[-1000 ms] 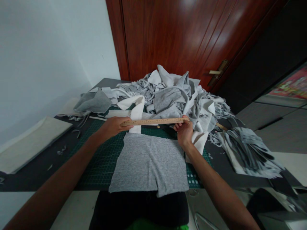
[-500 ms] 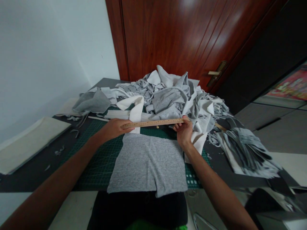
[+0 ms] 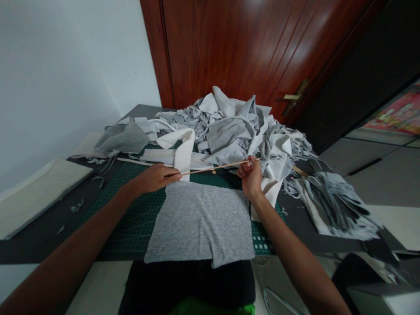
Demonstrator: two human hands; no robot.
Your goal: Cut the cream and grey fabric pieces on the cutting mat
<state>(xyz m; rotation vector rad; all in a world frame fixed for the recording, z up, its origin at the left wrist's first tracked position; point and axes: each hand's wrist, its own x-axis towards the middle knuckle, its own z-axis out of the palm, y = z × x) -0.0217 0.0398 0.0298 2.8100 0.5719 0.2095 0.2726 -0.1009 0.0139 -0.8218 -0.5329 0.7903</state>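
Note:
A thin wooden ruler (image 3: 216,167) spans the space between my hands, seen almost edge-on. My left hand (image 3: 160,177) is closed on its left end, and my right hand (image 3: 250,176) pinches the right end, slightly higher. Below the ruler a grey heather piece of fabric (image 3: 200,223) lies on the green cutting mat (image 3: 131,227), its lower edge hanging past the table front. A small round gold-coloured item (image 3: 214,172) shows just under the ruler. A white fabric strip (image 3: 184,153) lies behind my left hand.
A large heap of grey and white fabric scraps (image 3: 229,131) fills the back of the table. A pale folded stack (image 3: 42,192) lies at the left, and a bundle of grey strips (image 3: 341,205) at the right. A wooden door (image 3: 223,52) stands behind.
The ruler has turned in my hands from showing its flat, marked face to nearly edge-on. Both hands still hold its ends in about the same place.

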